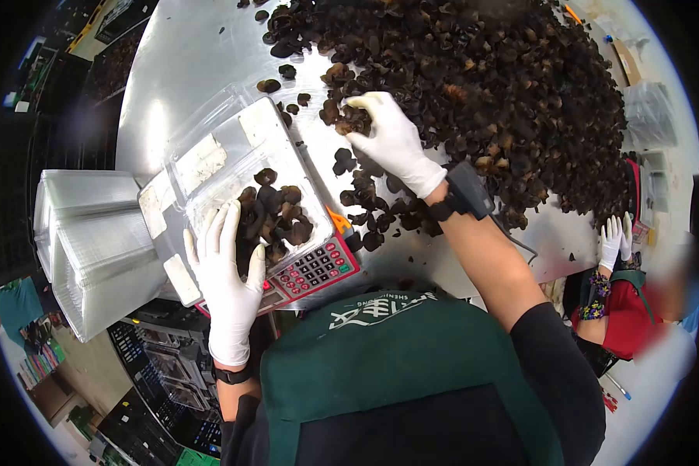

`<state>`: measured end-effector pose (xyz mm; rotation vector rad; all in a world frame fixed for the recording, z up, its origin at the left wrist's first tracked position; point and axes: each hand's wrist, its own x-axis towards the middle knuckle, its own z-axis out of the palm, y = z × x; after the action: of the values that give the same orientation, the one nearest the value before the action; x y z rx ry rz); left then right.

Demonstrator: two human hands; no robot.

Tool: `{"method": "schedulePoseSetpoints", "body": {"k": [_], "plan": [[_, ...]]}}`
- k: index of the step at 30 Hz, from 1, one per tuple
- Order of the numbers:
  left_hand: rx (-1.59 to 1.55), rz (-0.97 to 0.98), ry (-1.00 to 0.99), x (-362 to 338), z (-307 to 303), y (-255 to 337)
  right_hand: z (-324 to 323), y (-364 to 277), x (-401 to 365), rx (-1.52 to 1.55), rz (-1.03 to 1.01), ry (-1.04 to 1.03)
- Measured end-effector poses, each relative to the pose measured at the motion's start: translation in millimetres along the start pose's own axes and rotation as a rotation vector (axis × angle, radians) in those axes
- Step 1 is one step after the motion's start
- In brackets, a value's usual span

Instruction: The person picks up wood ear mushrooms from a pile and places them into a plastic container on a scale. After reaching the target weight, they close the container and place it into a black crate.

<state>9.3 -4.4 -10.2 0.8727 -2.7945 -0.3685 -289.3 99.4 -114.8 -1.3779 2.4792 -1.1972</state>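
Note:
A clear plastic tray holding dark brown mushroom pieces rests on a red-edged scale with a keypad. My left hand, in a white glove, lies over the near left part of the tray with its fingers spread, beside the pieces. My right hand, also gloved, is above the metal table to the right of the scale. Its thumb and fingers are curled round a few mushroom pieces. Loose pieces lie between the scale and the large pile.
Stacked clear trays stand left of the scale. The pile covers much of the metal table. A co-worker in red has gloved hands at the table's right edge. Plastic bags lie far right; black crates stand below left.

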Motion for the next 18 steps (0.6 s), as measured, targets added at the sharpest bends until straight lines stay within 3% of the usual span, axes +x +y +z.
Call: {"method": "schedulePoseSetpoints", "body": {"k": [1, 3, 4, 7, 8, 9, 12, 15, 18], "plan": [[0.002, 0.004, -0.003, 0, 1, 0, 10, 5, 1, -0.112, -0.124, 0.022], [0.007, 0.015, -0.003, 3, 2, 1, 24, 12, 8, -0.317, -0.07, -0.238], [0.008, 0.013, -0.007, 3, 1, 2, 29, 16, 10, -0.294, -0.039, -0.205], [0.01, 0.012, -0.016, 3, 0, 3, 27, 32, 16, 0.249, 0.108, -0.162], [0.008, 0.013, -0.017, 3, 0, 2, 7, 17, 20, 0.407, 0.276, -0.256], [0.004, 0.015, -0.018, 3, 1, 3, -7, 14, 19, 0.775, 0.431, -0.343], [0.001, 0.005, -0.021, 4, 0, 5, -31, 11, 2, 1.274, 0.53, -0.352], [0.025, 0.023, -0.013, 3, 1, 3, -47, 17, -17, 1.441, 0.466, -0.388], [0.039, 0.047, -0.001, 2, 3, 1, -53, 25, -32, 1.496, 0.539, -0.371]]}}
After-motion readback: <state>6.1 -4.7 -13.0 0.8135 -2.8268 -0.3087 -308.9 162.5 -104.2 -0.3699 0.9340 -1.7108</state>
